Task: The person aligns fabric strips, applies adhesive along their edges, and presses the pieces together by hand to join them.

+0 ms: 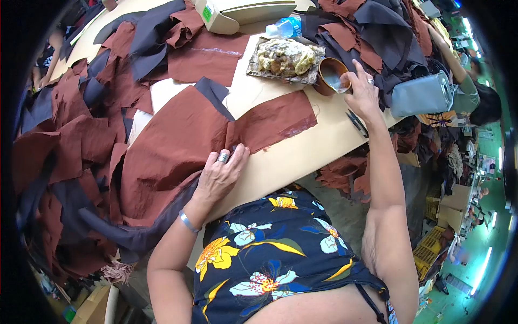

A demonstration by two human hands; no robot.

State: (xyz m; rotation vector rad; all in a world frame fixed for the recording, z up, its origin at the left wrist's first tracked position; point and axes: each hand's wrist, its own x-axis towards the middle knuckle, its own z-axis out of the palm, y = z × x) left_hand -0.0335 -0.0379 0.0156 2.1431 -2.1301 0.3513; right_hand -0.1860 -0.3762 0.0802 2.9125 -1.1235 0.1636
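My left hand (224,171), with a ring and a bracelet, has its fingers bent over the edge of a reddish-brown fabric piece (170,154) at the table's near side. A narrower brown fabric strip (278,120) lies flat beside it, with a shiny streak along its lower edge. My right hand (362,93) is at the rim of a brown cup (329,70), which holds a whitish substance. Its fingers are partly bent at the rim; whatever is between them is too small to make out. Left of the cup lies a crusted, yellowish lump (283,58) on a dark pad.
Black scissors or snips (357,124) lie near the table edge. A grey-blue tin (422,95) stands at right. Behind are a plastic bottle (284,27) and a cardboard box (243,16). Brown and dark fabric heaps (70,129) cover the left. Other people sit at both sides.
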